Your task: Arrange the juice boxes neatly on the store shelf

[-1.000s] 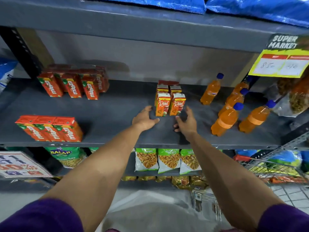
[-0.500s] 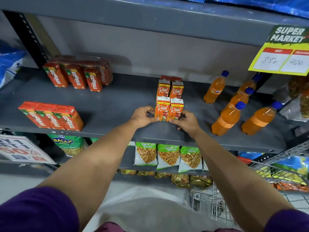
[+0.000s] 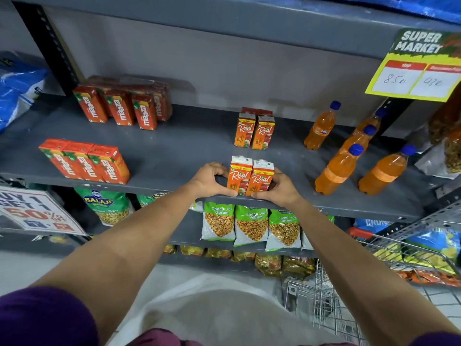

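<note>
Orange cartons are the working items: two Real juice boxes (image 3: 250, 178) stand upright and touching side by side at the front lip of the grey shelf (image 3: 174, 156), labels facing you. Your left hand (image 3: 210, 180) presses against the left carton's outer face, fingers curled round its far side; your right hand (image 3: 277, 188) mirrors this on the right carton. Both hands are closed on the pair as one block, squeezing inward. This two-sided hold is judged to keep the cartons flush together and square to the shelf edge, so that both move as a unit without tipping.

At 12 o'clock from the held pair, well apart and deeper on the shelf, a second pair of Real boxes (image 3: 255, 131) stands with further cartons behind it. The gap between the two pairs suggests that the front-facing row is being built at the lip while the reserve stock stays behind.

At 9 o'clock, three Maaza cartons (image 3: 84, 162) sit in a tight row near the front edge, somewhat skewed to it. At 10 o'clock, a deeper Maaza group (image 3: 122, 106) rests against the back wall. At 3 o'clock, orange soda bottles (image 3: 349, 156) stand loosely spaced.

Check that the base of the held pair rests fully on the shelf before you let go; cartons overhanging the lip could fall to the snack packets (image 3: 252, 227) on the tier below
</note>
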### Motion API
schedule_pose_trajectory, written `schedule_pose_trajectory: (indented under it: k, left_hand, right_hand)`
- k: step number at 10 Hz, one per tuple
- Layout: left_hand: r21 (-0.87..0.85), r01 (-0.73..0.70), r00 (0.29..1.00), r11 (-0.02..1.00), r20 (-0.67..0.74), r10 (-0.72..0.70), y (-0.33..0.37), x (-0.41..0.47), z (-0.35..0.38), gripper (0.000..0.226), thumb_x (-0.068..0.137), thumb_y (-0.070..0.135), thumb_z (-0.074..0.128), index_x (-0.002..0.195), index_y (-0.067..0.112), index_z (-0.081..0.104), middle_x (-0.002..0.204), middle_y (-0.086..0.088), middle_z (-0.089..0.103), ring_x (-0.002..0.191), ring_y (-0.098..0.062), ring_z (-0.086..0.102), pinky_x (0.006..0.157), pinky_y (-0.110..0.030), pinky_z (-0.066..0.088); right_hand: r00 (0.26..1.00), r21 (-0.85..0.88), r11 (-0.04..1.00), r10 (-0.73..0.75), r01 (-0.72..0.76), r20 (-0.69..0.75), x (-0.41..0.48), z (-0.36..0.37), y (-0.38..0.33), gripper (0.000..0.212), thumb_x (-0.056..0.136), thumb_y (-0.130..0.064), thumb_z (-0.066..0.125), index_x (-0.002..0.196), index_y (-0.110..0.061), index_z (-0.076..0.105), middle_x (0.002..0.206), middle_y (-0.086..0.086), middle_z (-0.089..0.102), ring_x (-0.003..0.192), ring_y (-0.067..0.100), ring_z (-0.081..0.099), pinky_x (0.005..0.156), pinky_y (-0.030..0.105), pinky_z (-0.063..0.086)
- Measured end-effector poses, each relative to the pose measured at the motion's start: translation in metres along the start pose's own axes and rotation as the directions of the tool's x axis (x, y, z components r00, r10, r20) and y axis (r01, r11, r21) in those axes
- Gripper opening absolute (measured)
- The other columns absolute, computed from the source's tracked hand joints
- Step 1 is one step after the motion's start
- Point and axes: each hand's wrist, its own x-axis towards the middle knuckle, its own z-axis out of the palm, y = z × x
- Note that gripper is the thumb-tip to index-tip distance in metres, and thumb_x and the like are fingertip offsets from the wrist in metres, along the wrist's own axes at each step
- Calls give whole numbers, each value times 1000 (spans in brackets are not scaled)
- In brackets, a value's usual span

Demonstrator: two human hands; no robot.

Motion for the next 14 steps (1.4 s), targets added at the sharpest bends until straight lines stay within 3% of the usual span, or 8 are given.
schedule_pose_trajectory:
  k: [2, 4, 7, 11, 12, 13, 14]
  left_hand:
    - [-23, -7, 1000, 1000, -15, 6, 0, -6, 2, 56, 54, 38, 92, 102, 17, 72, 122, 7, 64, 119, -7, 52, 105, -27, 36]
    - [-38, -11, 1000, 999, -30, 10, 2, -11, 4, 56, 53, 37, 92, 101, 17, 72, 115, 9, 65, 107, -2, 55, 96, -22, 38]
    - [-28, 3, 1000, 1000, -28, -4, 3, -11, 4, 52, 51, 38, 92, 95, 18, 72, 115, 11, 63, 108, -4, 56, 94, -22, 37]
    - [-15, 21, 999, 1000, -24, -21, 1, -10, 3, 52, 49, 43, 92, 91, 25, 68, 107, 21, 57, 114, -3, 51, 102, -27, 36]
    - [4, 23, 999, 1000, 31, -23, 1, -10, 1, 57, 50, 43, 92, 98, 30, 63, 117, 16, 55, 123, -7, 48, 105, -27, 34]
    - [41, 12, 998, 999, 62, -15, 3, -16, -5, 70, 53, 45, 90, 113, 27, 59, 127, 8, 56, 124, -12, 50, 103, -28, 37]
    - [121, -25, 998, 992, -50, 31, 3, -33, -18, 93, 56, 53, 86, 135, 23, 46, 142, 0, 48, 134, -20, 41, 108, -33, 35]
  right_hand:
    - [1000, -65, 998, 0, 1, 14, -4, -1, -2, 40, 59, -16, 90, 90, -24, 67, 120, 5, 61, 104, 17, 63, 94, 32, 51]
    - [1000, -129, 992, -5, 9, 28, -6, -2, -3, 42, 60, -20, 89, 98, -16, 71, 118, -2, 59, 101, 12, 61, 87, 22, 47]
    - [999, -154, 988, -15, 21, 43, -9, -3, -5, 39, 61, -24, 88, 96, -21, 70, 116, -4, 58, 97, 8, 60, 87, 22, 46]
    - [999, -167, 986, -3, 11, 50, -13, -1, -14, 62, 55, -32, 90, 106, -32, 55, 120, 0, 61, 106, 15, 62, 94, 33, 50]
    - [999, -159, 987, 28, -21, 38, -20, 1, -18, 86, 47, -53, 88, 121, -25, 53, 120, -5, 63, 105, 11, 61, 92, 32, 49]
    - [999, -80, 996, 35, -33, 28, -30, -2, -22, 90, 46, -64, 82, 122, -25, 52, 116, -6, 64, 106, 13, 62, 92, 32, 50]
    - [986, 7, 1000, -11, 13, -165, -48, -7, -25, 70, 67, -64, 67, 119, -19, 52, 114, 5, 64, 110, 23, 61, 93, 37, 51]
